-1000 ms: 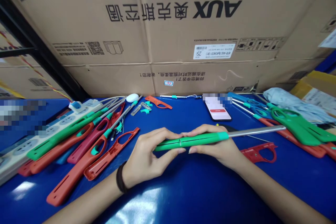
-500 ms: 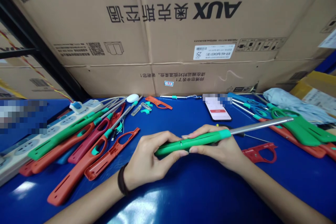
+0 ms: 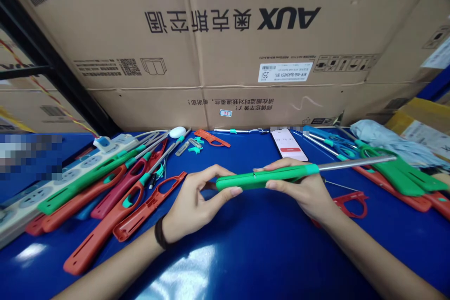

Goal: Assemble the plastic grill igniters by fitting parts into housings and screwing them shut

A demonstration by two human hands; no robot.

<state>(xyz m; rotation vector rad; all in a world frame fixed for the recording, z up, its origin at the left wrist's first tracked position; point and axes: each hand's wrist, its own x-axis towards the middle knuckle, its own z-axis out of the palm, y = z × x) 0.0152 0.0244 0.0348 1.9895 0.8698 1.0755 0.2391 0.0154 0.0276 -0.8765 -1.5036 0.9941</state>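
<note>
A green long-nosed lighter (image 3: pixel 246 180) with a teal collar and a silver metal tube is held up level above the blue table, its tube pointing right. My left hand (image 3: pixel 191 206) is closed on the rear end of the handle, thumb along the near side. My right hand (image 3: pixel 304 192) grips the front of the handle close to the collar, with its thumb on the near side. A seam and a small notch show along the handle. The fingers behind the lighter are partly hidden.
Several red and green lighters and an open red shell (image 3: pixel 151 208) lie at left beside a white power strip (image 3: pixel 87 164). At the back are small teal parts (image 3: pixel 197 144) and a phone (image 3: pixel 288 145). More lighters and a green shell (image 3: pixel 404 173) lie at right before a cardboard box (image 3: pixel 225 47).
The lighter has shifted slightly right and up. My hands have slid farther apart along the handle, the right one toward the collar and the left one toward the rear end.
</note>
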